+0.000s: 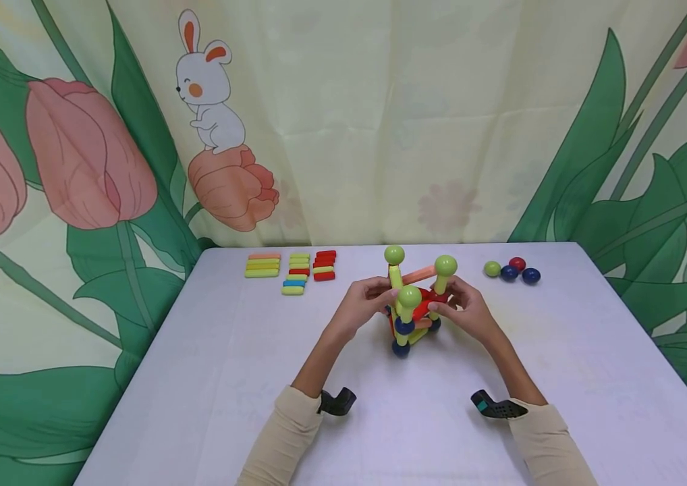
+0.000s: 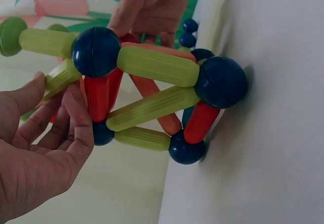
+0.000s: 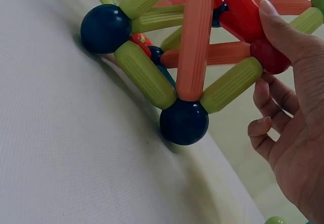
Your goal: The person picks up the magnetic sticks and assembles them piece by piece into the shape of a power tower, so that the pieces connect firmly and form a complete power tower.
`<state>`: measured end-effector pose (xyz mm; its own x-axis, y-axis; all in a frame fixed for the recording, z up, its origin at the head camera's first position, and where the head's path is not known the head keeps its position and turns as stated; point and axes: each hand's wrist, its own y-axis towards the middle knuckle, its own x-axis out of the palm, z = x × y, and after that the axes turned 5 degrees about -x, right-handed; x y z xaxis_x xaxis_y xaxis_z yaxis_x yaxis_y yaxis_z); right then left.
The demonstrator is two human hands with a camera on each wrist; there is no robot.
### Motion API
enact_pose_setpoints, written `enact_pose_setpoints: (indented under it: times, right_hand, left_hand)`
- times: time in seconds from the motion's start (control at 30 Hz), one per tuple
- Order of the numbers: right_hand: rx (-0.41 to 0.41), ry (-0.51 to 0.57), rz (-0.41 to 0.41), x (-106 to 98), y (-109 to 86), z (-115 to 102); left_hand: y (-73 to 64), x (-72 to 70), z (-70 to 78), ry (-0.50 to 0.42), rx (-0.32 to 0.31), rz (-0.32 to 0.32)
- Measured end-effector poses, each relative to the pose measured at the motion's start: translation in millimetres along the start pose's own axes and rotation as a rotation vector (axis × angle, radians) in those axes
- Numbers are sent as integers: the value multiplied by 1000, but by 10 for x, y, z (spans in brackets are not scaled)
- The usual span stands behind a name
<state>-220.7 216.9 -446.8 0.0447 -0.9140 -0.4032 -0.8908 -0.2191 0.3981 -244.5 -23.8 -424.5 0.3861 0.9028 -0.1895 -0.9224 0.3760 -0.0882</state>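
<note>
A magnetic ball-and-rod structure [image 1: 404, 324] stands on the table, built of yellow-green, red and orange rods with dark blue balls at its base. Three green balls top it, one being the front green ball [image 1: 409, 297]. From the left side, my left hand [image 1: 363, 307] pinches a yellow-green rod [image 2: 62, 77] between thumb and fingers near the upper part. On the opposite side my right hand [image 1: 470, 312] grips a red ball [image 3: 272, 57], the thumb lying against it and a red rod [image 3: 243, 11]. An orange rod [image 1: 419, 275] spans the back at the top.
Loose short rods [image 1: 293, 283] lie in small stacks at the back left, next to longer rods [image 1: 262, 265]. At the back right sit several loose balls [image 1: 509, 273] in green, red and dark blue. A printed curtain [image 1: 343, 135] hangs behind the white table [image 1: 210, 378].
</note>
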Motion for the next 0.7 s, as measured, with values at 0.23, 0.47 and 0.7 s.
enact_pose_setpoints:
  times: [0.23, 0.47, 0.7]
  right_hand:
    - [-5, 2, -40, -42, 0, -19]
    - [4, -32, -80, -80, 9, -12]
    - [-7, -61, -40, -61, 30, 271]
  left_hand:
    - [6, 23, 11, 27, -15, 9]
    - [25, -51, -64, 12, -3, 49]
    - [12, -263, -143, -16, -4, 121]
